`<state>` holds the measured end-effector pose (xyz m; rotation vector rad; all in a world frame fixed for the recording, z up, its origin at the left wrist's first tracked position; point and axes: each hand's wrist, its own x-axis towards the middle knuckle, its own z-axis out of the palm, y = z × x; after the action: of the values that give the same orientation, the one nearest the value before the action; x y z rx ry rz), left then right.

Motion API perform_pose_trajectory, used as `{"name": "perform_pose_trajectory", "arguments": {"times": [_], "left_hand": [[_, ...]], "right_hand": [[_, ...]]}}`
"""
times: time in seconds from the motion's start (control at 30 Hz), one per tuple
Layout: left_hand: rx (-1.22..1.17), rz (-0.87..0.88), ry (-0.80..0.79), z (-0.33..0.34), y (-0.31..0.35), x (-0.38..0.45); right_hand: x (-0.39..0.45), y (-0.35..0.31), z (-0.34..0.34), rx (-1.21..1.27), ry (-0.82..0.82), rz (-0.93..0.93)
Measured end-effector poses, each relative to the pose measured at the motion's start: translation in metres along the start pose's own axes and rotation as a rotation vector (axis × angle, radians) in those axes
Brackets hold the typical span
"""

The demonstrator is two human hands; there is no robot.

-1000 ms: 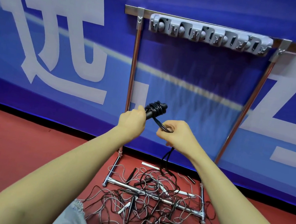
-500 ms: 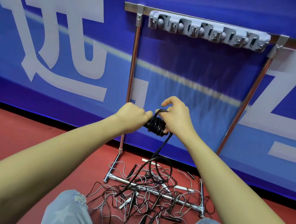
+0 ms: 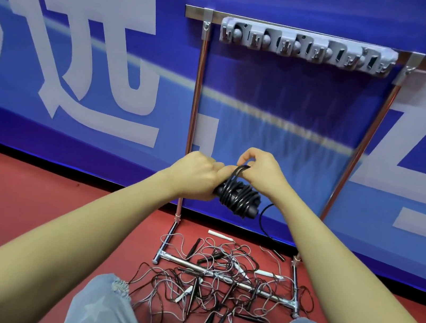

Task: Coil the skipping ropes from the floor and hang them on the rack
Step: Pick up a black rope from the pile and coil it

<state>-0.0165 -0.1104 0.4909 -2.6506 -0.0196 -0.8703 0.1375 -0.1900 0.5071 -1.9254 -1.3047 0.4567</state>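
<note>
- I observe the black skipping rope (image 3: pixel 238 197), its cord wound round its handles into a tight bundle, held in the air between both hands in front of the rack (image 3: pixel 192 119).
- My left hand (image 3: pixel 194 176) is clenched round the left end of the bundle, knuckles up.
- My right hand (image 3: pixel 259 172) sits just above the bundle, thumb and fingers pinching a loop of cord at its top.
- A loose tail of cord (image 3: pixel 263 222) hangs from the bundle's right end toward the floor (image 3: pixel 32 202).
- Both forearms reach forward and converge at the bundle, over my knees in jeans (image 3: pixel 104 311).
- The remaining skipping ropes (image 3: pixel 217 287) lie tangled on the floor across the rack's base bar.
- The grey hook strip (image 3: pixel 308 48) on the rack's top rail carries nothing.
</note>
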Motion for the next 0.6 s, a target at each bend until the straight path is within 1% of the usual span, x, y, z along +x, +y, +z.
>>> {"name": "perform_pose_trajectory", "arguments": {"times": [0.07,0.1,0.13,0.2,0.23,0.3,0.37,0.4,0.5,0.6], "left_hand": [[-0.078,-0.161,0.063,-0.003,0.005,0.006],[-0.129,-0.297,0.072,-0.006,0.009,0.01],[-0.196,-0.45,0.046,-0.006,0.012,0.014],[-0.352,-0.729,0.012,-0.007,0.017,0.021],[-0.432,-0.845,0.017,-0.007,0.019,0.024],[-0.53,-1.021,0.019,-0.003,0.022,0.03],[-0.554,-1.104,-0.031,0.001,0.023,0.031],[-0.537,-1.11,-0.063,0.004,0.024,0.031],[-0.436,-1.084,-0.185,0.009,0.03,0.022],[-0.27,-1.031,-0.327,0.012,0.032,0.006]], "right_hand": [[0.0,0.004,0.001,0.141,-0.002,0.034],[0.001,0.007,0.003,0.164,0.003,0.015],[0.002,0.011,0.005,0.138,0.015,-0.029],[0.0,0.014,0.009,0.058,0.032,-0.051],[-0.005,0.011,0.009,0.064,0.023,-0.036],[-0.013,0.01,0.01,0.063,-0.003,-0.033],[-0.024,0.01,0.013,-0.019,-0.036,-0.054],[-0.028,0.009,0.015,-0.05,-0.059,-0.083],[-0.042,0.005,0.019,-0.084,-0.105,-0.127],[-0.054,0.0,0.022,-0.155,-0.116,-0.187]]}}
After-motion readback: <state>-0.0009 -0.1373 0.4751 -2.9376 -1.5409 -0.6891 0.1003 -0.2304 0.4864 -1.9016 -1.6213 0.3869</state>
